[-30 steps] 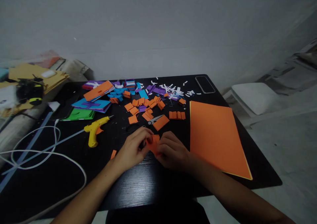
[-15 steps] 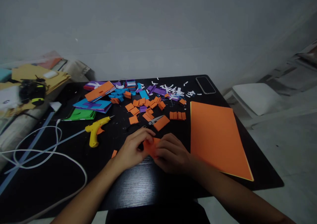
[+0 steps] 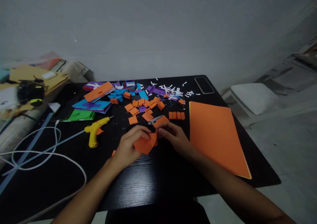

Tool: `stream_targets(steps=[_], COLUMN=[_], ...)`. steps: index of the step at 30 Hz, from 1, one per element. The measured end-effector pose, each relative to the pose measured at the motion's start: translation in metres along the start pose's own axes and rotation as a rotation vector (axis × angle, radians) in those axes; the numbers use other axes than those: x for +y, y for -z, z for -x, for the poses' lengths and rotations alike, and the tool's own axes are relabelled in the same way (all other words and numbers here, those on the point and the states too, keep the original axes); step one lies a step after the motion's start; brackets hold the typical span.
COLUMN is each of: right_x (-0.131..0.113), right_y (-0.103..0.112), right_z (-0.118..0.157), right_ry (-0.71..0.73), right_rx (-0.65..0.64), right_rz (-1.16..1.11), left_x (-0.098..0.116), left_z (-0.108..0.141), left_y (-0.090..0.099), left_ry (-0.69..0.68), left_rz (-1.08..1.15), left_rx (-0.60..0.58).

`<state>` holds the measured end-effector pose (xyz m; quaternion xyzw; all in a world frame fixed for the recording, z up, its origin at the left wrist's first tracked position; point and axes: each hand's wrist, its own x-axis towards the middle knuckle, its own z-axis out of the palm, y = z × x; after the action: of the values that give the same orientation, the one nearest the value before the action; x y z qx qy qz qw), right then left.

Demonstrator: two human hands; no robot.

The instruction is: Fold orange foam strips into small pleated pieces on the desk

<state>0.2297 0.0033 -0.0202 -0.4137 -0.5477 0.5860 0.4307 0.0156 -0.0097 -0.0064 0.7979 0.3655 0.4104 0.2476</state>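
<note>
My left hand [image 3: 132, 144] is closed around a folded piece of orange paper [image 3: 146, 145], holding it just above the black table. At the paper's upper right corner is my right hand [image 3: 175, 136], its thumb and fingers drawn together in a pinch at the edge; the exact contact is partly hidden. Just beyond both hands lie scissors [image 3: 155, 120], their handles mostly out of sight, and a flat orange paper piece [image 3: 161, 121]. Several small folded orange pieces [image 3: 135, 111] are scattered farther back.
A yellow glue gun [image 3: 94, 133] lies at left, near a looping white cable [image 3: 74, 163]. Large orange sheets [image 3: 213, 136] are stacked at right. White paper scraps [image 3: 170, 90], a phone [image 3: 204, 84] and colored folded papers [image 3: 92, 105] are at the back. A white stool [image 3: 252, 97] stands beyond.
The orange paper has turned and shows more of its face in my left hand. My right hand has shifted right and up, from over the paper to its edge.
</note>
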Motion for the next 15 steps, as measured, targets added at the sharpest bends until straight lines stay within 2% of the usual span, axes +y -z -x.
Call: stream_targets(steps=[3,10,12,15], right_x=[0.0025,0.0086,0.009,0.0067], right_y=[-0.0017,-0.0037,-0.0035,-0.0019], right_z=[-0.0012,0.0016,0.0021,0.0038], right_ry=[-0.047,-0.049,0.001,0.194], right_rx=[-0.061,-0.019,-0.003,0.026], right_rz=[-0.121,-0.125,-0.087,0.094], left_x=[-0.0006,-0.0027,-0.0034,-0.0043], left_z=[0.0011,0.0034,0.0036,0.0035], left_y=[-0.0006,-0.0024,-0.0025,-0.0024], left_ry=[-0.021,-0.034,-0.027,-0.024], left_rz=[-0.021,-0.038,-0.036,-0.028], left_rx=[0.002,0.008,0.006,-0.003])
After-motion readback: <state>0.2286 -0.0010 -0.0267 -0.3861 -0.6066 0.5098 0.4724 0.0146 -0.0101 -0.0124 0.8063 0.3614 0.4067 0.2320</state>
